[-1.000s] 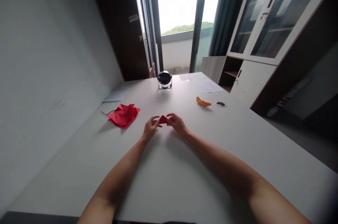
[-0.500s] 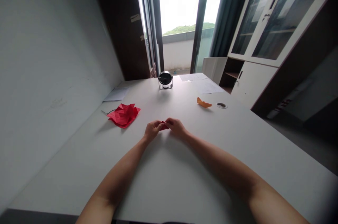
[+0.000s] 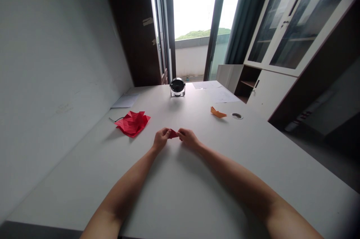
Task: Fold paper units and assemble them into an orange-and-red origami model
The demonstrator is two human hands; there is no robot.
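Between my two hands is a small folded piece of red paper, held just above the white table. My left hand pinches its left side with thumb and fingers. On the right, my right hand has its fingertips closed at the paper's pointed right corner. Parts of the paper are hidden behind the fingers. To the left lies a larger crumpled-looking red folded paper. An orange folded paper boat rests to the right, beyond my right hand.
A round black device on a silver stand stands at the far side. White sheets lie at the back right, another sheet at the back left. A cable hole is right of the boat. A wall borders the left.
My hands have moved slightly apart, and more of the small red paper shows between them. The whole view has shifted a little; the other things stay in place on the table.
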